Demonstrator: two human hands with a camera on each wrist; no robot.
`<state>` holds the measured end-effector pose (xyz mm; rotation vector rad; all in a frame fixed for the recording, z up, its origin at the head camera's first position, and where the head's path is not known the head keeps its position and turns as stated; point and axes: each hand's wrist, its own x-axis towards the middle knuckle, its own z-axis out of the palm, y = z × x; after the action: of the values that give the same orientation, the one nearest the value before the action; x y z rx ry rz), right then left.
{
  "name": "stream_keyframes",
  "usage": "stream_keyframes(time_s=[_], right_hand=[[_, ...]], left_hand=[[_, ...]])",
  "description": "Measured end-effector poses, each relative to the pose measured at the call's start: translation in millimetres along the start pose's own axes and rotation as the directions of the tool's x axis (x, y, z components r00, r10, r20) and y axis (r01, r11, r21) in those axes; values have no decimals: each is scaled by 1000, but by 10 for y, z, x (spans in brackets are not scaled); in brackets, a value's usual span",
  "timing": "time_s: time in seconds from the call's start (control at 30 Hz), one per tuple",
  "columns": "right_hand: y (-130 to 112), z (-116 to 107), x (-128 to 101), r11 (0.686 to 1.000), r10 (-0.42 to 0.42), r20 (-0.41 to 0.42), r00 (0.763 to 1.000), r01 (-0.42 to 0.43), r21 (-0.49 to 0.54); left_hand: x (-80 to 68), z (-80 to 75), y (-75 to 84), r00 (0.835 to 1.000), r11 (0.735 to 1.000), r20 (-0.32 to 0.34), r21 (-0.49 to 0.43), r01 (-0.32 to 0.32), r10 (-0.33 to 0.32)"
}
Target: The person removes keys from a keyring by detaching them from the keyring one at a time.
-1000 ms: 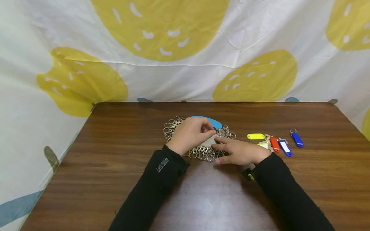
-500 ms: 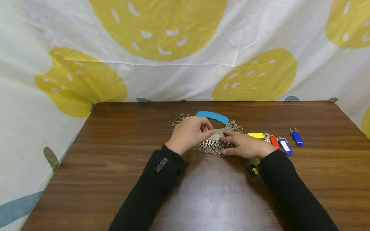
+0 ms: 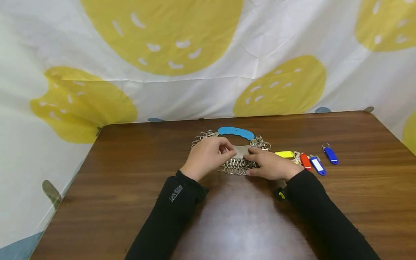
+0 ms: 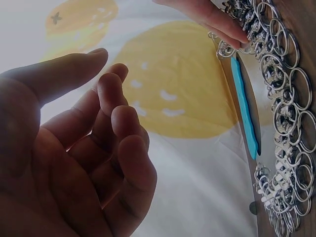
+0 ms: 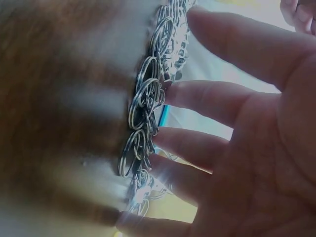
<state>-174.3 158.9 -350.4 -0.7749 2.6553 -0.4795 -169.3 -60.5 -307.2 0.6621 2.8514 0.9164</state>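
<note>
Steel split rings hang in a thick fringe from a metal key organiser (image 3: 238,151) with a blue handle (image 3: 236,132), which lies flat near the middle of the wooden table (image 3: 130,173). The left hand (image 3: 208,157) hovers over its left half; the wrist view shows those fingers (image 4: 116,106) loosely curled and gripping nothing. The right hand (image 3: 271,166) rests on the organiser's right side, its fingers (image 5: 217,101) spread nearly straight against the rings (image 5: 143,98). Just right of that hand lie yellow (image 3: 284,154), red (image 3: 305,161) and blue key tags (image 3: 316,165), with another blue tag (image 3: 330,155) slightly apart.
</note>
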Motion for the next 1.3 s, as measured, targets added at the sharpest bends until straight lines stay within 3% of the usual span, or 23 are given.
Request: stream_keyframes(time_s=[0.23, 0.53, 0.8, 1.13, 1.3], right_hand=[[-43, -7, 98, 1000, 6, -24, 1000, -6, -13], [-9, 119, 192, 1000, 4, -22, 1000, -5, -7], [85, 75, 257, 999, -7, -25, 1000, 8, 35], [194, 77, 363, 994, -105, -48, 993, 105, 6], [237, 53, 354, 994, -95, -51, 994, 98, 47]], left_hand=[[-10, -62, -44, 1000, 1000, -23, -6, -4, 4], [-11, -3, -151, 1000, 1000, -24, 1, -11, 11], [-5, -27, -197, 999, 1000, -41, -4, 7, -7], [-26, -34, -227, 998, 1000, -52, 2, 21, -21], [-6, -33, -224, 998, 1000, -55, 7, -2, 2]])
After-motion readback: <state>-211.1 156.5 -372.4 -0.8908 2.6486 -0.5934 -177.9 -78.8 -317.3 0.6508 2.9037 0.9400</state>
